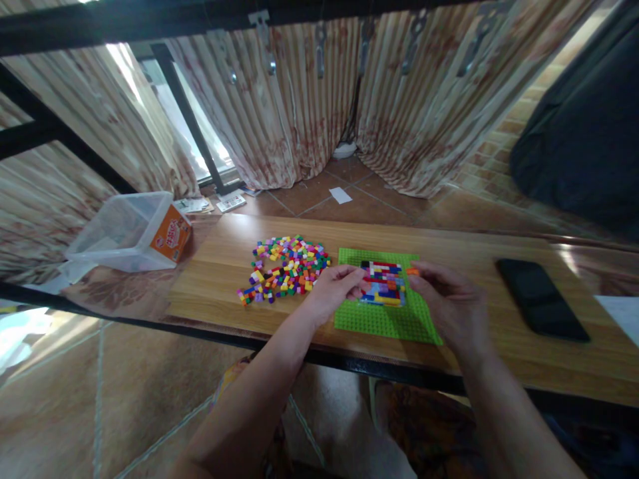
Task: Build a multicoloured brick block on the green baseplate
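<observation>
A green studded baseplate (pixel 389 326) lies on the wooden board, bearing a low build of multicoloured toy bricks (pixel 383 287). My right hand (pixel 452 303) pinches a small orange brick (pixel 413 271) between thumb and forefinger, just above the right side of the build. At the build's left edge is my left hand (pixel 339 283), its fingers curled together over the plate. Whatever those fingers hold, if anything, is hidden. Left of the baseplate spreads a loose pile of small toy bricks (pixel 294 263) in many colours.
A black phone (pixel 542 299) lies on the wooden board (pixel 210 279) at the right, near a white paper (pixel 619 313). A clear plastic bin (pixel 124 229) with an orange label stands at the far left. Curtains (pixel 299 106) hang behind.
</observation>
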The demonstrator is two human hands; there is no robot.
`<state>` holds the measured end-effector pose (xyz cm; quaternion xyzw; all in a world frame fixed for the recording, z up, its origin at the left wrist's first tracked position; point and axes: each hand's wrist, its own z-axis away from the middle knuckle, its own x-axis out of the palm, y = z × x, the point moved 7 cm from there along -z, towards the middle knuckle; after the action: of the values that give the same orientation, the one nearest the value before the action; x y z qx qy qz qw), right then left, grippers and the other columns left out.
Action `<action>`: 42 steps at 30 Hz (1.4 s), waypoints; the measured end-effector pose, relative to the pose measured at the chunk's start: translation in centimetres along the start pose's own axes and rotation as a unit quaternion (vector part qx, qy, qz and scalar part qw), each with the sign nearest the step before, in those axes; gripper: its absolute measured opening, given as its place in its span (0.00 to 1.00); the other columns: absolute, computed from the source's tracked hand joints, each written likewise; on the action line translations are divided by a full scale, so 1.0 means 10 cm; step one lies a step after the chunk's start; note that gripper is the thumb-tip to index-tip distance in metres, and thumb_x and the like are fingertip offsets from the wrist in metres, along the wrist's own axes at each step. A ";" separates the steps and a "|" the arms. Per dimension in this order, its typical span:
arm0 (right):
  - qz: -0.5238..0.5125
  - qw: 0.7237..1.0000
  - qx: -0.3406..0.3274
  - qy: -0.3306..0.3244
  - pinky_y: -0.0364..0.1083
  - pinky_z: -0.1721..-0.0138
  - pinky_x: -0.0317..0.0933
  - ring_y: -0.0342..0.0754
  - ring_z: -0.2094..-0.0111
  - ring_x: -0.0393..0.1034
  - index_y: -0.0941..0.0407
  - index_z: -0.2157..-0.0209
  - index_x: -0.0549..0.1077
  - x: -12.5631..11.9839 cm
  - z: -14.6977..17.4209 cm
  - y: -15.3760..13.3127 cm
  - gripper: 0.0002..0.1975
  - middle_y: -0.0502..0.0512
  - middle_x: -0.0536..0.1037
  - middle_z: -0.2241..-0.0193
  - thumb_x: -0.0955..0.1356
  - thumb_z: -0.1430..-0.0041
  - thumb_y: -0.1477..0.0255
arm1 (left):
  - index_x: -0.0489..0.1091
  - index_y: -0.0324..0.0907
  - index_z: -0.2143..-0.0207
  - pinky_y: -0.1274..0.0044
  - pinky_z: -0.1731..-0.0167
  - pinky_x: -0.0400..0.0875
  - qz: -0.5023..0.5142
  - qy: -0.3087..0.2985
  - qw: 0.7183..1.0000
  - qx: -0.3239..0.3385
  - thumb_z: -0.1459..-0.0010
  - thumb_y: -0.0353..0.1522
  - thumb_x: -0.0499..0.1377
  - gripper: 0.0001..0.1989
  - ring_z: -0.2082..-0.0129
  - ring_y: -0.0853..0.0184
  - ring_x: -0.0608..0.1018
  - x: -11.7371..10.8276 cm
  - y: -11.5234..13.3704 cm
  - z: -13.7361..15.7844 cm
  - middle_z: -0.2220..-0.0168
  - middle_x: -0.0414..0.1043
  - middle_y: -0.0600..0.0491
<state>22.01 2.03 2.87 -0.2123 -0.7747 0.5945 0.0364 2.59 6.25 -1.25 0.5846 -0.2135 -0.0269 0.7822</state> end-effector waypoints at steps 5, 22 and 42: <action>-0.012 0.998 0.058 -0.001 0.53 0.56 0.72 0.51 0.63 0.76 0.51 0.64 0.81 -0.19 -0.09 0.15 0.14 0.52 0.83 0.66 0.77 0.54 0.63 | 0.73 0.37 0.72 0.81 0.76 0.61 -0.051 0.060 0.997 0.005 0.45 0.35 0.64 0.09 0.79 0.76 0.69 -0.11 0.00 -0.04 0.76 0.74 0.55; 0.192 0.966 -0.118 -0.124 0.61 0.42 0.60 0.58 0.45 0.67 0.46 0.61 0.82 0.10 0.08 0.06 0.12 0.55 0.74 0.48 0.72 0.43 0.56 | 0.73 0.36 0.70 0.81 0.76 0.61 -0.114 0.032 0.993 -0.014 0.47 0.25 0.59 0.03 0.81 0.76 0.69 -0.09 -0.03 -0.05 0.79 0.73 0.56; 0.229 0.953 -0.163 -0.113 0.65 0.42 0.59 0.62 0.42 0.63 0.46 0.58 0.82 0.47 0.20 0.06 0.11 0.57 0.73 0.45 0.71 0.42 0.60 | 0.76 0.37 0.69 0.80 0.73 0.61 -0.208 0.015 0.977 0.050 0.52 0.31 0.67 0.08 0.74 0.72 0.71 -0.08 -0.06 -0.07 0.74 0.73 0.55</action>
<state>17.26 2.05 0.82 -0.3186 -0.7911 0.4722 -0.2232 2.24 6.92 -2.25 0.6551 -0.0768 -0.1692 0.7323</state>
